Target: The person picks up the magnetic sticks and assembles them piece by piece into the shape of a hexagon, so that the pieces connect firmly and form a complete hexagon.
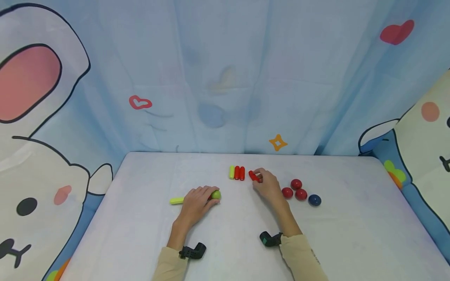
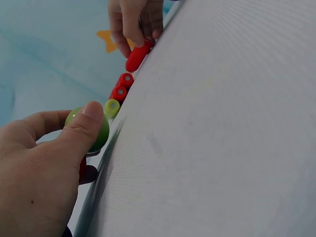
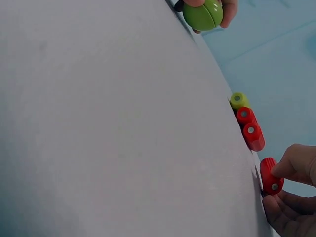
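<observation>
My left hand (image 1: 195, 203) grips a green ball (image 1: 216, 194) between thumb and fingers, low over the white table. A bit of something red (image 2: 82, 167) shows under that hand in the left wrist view, mostly hidden. Beside its outer edge lies a longer yellow-green rod (image 1: 176, 200), partly covered by the hand. My right hand (image 1: 268, 187) pinches a short red rod (image 3: 271, 174), tilted, with a small metal dot at its end. Just left of it, a yellow-green short rod (image 1: 231, 172) and two red rods (image 1: 240, 173) lie side by side.
Three red balls (image 1: 300, 194) sit clustered right of the right hand, with a dark blue ball (image 1: 314, 200) beside them. A blue patterned curtain (image 1: 225, 78) hangs behind the table's (image 1: 344, 242) far edge. Black wrist cameras (image 1: 193, 251) are strapped to both wrists.
</observation>
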A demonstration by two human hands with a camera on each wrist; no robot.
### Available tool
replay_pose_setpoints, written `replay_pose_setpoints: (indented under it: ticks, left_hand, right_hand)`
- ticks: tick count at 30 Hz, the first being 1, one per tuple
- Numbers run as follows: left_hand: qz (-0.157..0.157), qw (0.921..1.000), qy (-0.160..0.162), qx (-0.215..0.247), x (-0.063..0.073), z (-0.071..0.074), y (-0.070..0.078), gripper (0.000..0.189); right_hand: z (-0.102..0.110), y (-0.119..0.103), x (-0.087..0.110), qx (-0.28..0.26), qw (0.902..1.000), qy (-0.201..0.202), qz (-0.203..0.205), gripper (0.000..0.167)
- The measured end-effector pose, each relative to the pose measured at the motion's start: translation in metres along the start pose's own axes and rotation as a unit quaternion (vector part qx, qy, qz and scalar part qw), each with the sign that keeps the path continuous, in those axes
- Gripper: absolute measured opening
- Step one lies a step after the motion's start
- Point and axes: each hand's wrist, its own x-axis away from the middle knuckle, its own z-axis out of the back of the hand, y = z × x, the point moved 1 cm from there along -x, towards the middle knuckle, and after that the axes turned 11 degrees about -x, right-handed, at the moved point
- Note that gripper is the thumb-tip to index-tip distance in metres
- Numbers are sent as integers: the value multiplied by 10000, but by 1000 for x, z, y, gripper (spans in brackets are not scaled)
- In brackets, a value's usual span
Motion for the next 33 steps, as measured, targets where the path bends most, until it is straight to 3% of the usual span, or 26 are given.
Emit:
replay_pose_setpoints:
  ticks: [4,14,18,25,28,33]
  left_hand:
    - [44,10000,-27,-59,0,-1,1,41]
    - [-37,9994,333,-73,-1,-4,1,40]
    - [39,9993,357,-114,0,-2,1,40]
    - [17,9992,364,-190,0,-2,0,42]
    - [30,9992,335,-209,0,-2,-1,43]
    - [10,9990,404,-195,0,-4,-2,43]
  right_hand:
    - [4,2,1,-361,9993,40,98,40]
    - [11,-13,10,-1399,9848,73,1029,32]
    - [4,-16,13,-1578,9791,-387,1225,29]
    - [-9,-20,18,-1255,9661,-1511,1673,25]
    - [-13,-22,19,-1267,9598,-1747,1796,25]
    - [-20,-22,20,-1185,9580,-1876,1818,24]
